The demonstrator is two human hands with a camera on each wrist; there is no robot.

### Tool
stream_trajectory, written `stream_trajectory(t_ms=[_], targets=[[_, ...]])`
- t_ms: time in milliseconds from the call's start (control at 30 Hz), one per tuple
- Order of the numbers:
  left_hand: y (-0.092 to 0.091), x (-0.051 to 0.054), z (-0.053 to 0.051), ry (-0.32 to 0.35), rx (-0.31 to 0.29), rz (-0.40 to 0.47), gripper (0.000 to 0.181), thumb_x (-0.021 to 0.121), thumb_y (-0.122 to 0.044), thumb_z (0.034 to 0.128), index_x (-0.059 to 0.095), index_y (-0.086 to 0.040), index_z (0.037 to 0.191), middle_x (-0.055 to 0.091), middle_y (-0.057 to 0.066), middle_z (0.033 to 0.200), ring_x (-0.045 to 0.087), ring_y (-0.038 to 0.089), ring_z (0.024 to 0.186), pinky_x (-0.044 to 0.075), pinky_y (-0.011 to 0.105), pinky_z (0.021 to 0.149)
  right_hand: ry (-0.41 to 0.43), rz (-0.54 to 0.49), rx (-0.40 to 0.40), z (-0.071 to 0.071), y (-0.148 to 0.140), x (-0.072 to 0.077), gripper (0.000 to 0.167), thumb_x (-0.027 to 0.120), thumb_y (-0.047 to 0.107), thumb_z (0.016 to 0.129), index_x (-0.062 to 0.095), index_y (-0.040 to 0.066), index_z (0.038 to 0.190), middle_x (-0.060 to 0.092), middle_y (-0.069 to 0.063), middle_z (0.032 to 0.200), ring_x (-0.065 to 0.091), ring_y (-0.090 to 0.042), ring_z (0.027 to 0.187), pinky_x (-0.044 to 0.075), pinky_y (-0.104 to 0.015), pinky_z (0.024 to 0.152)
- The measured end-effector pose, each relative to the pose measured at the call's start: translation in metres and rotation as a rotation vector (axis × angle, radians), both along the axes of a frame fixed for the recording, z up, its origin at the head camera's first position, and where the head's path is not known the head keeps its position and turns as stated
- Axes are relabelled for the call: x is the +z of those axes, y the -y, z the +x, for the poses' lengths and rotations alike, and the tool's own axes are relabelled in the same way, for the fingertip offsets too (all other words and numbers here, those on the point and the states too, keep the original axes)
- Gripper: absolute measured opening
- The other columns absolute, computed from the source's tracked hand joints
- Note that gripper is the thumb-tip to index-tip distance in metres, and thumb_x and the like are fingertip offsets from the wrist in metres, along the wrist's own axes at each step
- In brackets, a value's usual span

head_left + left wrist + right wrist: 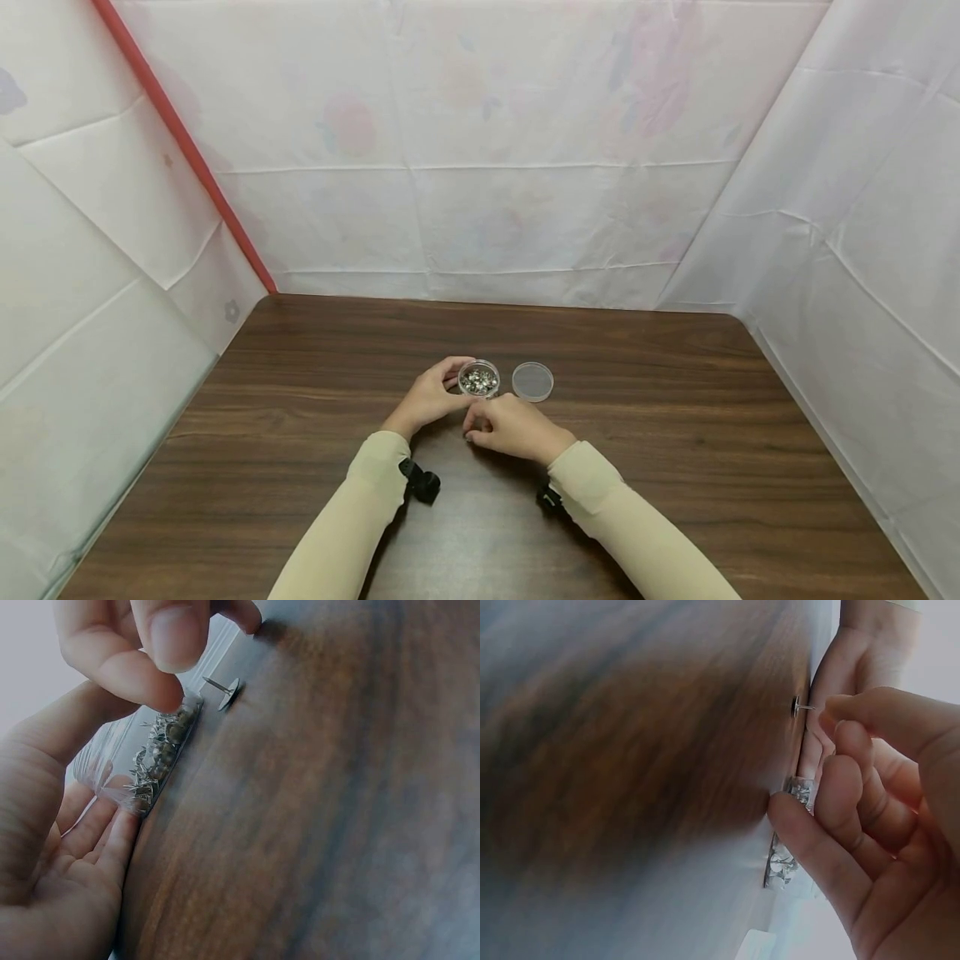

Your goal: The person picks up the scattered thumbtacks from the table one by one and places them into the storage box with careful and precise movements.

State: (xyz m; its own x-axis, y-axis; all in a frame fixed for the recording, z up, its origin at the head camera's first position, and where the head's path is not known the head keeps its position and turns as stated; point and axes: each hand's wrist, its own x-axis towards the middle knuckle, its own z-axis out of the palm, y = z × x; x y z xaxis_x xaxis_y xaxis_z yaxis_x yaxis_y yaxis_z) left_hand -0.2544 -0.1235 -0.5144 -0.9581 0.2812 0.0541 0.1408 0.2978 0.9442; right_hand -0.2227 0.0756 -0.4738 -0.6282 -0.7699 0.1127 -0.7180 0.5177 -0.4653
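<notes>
A round clear plastic box (478,379) full of silver thumbtacks stands on the table. My left hand (429,400) grips it from the left, thumb at the near side and fingers around the far side. In the left wrist view one loose thumbtack (229,694) rests on the wood beside the box, its pin pointing up at a slant. Just above that tack hovers my right hand (516,428), fingers loosely curled with nothing visible between them. The right wrist view shows the tack (796,706) close to the thumb tip but apart from it.
To the right of the box lies a round clear lid (532,382), flat on the dark wooden table (675,417). White patterned sheets (480,217) hang behind the table and along both sides. A red strip (187,150) runs down the back left corner.
</notes>
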Motion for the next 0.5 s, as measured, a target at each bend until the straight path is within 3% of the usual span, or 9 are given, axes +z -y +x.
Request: stream_trajectory(t_ms=[233, 500], targets=[[-0.0005, -0.0003, -0.0011, 0.018, 0.022, -0.026, 0.066, 0.087, -0.023, 0.0811, 0.057, -0.021, 0.140, 0.054, 0.002, 0.142, 0.051, 0.026, 0.131, 0.045, 0.039, 0.107, -0.013, 0.045, -0.027, 0.0016, 0.0018, -0.0006, 0.003, 0.075, 0.018, 0.091, 0.075, 0.019, 0.094, 0.060, 0.014, 0.071, 0.053, 0.003, 0.061, 0.046, -0.017, 0.056], [-0.0004, 0.0001, 0.0006, 0.033, 0.019, -0.011, 0.071, 0.090, -0.030, 0.0773, 0.057, -0.024, 0.140, 0.054, 0.002, 0.140, 0.053, 0.026, 0.129, 0.050, 0.041, 0.102, -0.051, 0.076, -0.037, 0.0037, 0.0028, -0.0011, 0.005, 0.075, 0.017, 0.091, 0.074, 0.021, 0.088, 0.061, 0.014, 0.070, 0.052, 0.004, 0.061, 0.045, -0.016, 0.055]])
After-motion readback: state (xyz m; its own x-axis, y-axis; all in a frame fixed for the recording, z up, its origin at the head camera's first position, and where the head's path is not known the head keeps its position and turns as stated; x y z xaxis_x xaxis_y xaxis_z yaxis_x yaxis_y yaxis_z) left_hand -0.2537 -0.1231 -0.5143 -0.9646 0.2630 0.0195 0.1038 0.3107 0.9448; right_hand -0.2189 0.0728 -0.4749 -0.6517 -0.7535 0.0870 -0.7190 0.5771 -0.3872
